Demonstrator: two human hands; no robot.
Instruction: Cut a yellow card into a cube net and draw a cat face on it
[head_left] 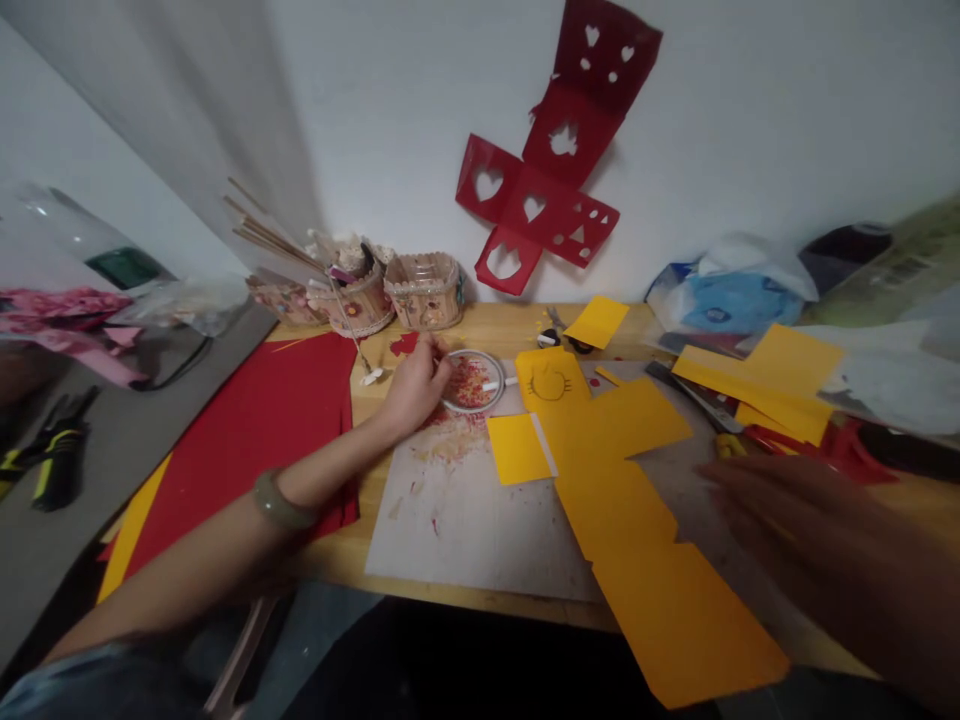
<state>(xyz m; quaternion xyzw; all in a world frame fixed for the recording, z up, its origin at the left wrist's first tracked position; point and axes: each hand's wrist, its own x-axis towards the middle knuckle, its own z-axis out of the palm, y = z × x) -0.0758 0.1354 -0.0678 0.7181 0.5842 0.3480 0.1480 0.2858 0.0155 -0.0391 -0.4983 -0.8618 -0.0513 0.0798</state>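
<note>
My left hand (pixel 416 385) is curled, thumb and fingers together, at the left rim of a round pale-rimmed dish (pixel 472 366). Whether it grips the rim or something small is hidden. Red and yellow scraps fill the dish, and a thin white stick (pixel 491 387) crosses its right rim. To the right lies a cut-out yellow paper box net (pixel 615 490) with a whiskered cat face drawn on its top panel. A yellow square (pixel 517 450) with a white strip along one edge lies beside it. My right hand (pixel 810 540), smeared by motion, is right of the net, near a yellow-handled tool (pixel 727 446).
A cut-out red paper net (pixel 534 205) hangs on the wall. Red sheets (pixel 247 430) lie at the left; decorated baskets (pixel 425 290) stand behind. Black-and-yellow pliers (pixel 60 455) are far left. Red-handled scissors (pixel 855 455) and yellow paper pieces (pixel 787 370) lie at the right.
</note>
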